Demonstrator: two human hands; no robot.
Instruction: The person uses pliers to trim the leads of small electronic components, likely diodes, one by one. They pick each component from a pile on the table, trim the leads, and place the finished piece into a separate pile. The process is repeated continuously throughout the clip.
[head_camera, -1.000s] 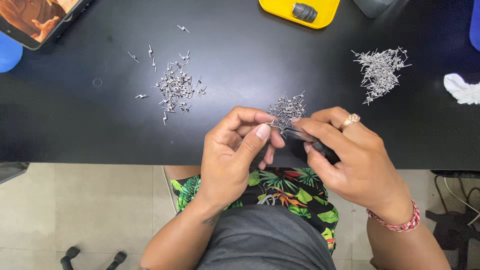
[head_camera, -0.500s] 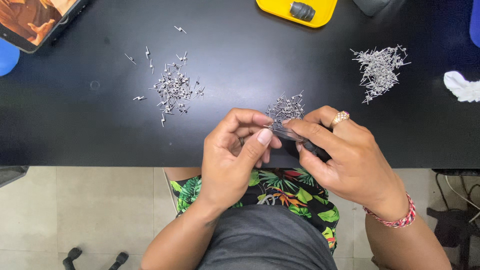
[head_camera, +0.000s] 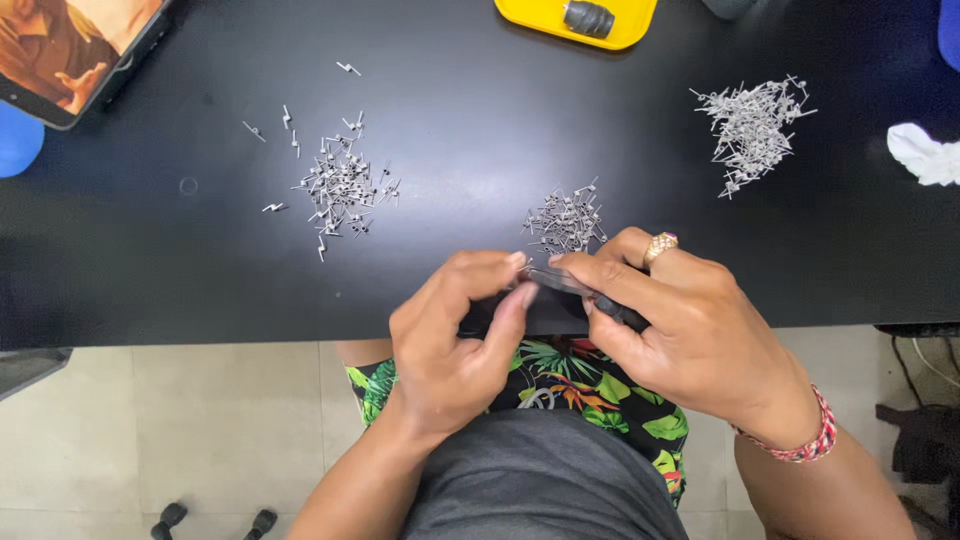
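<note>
Right hand (head_camera: 690, 330): clenched on dark-handled tweezers (head_camera: 590, 293), tips pointing left. Left hand (head_camera: 455, 335): fingertips pinched at the tweezer tips, as a second ago; any pin between them is hidden. Small pin pile (head_camera: 566, 220): just beyond, unchanged. Far left pile (head_camera: 340, 185), far right pile (head_camera: 755, 122): undisturbed on black table (head_camera: 150, 270).

Bare forearms, no sleeves reaching the wrists. On the right hand (head_camera: 700, 330), a gold-coloured ring (head_camera: 661, 245) with a pale stone. Around the right wrist, a beaded bracelet (head_camera: 805, 440) in red and white. Left hand (head_camera: 455, 340) plain, without ring or band. Below, a dark grey shirt (head_camera: 540, 480), and under it shorts (head_camera: 560, 375) printed with green leaves and orange and white patches.
</note>
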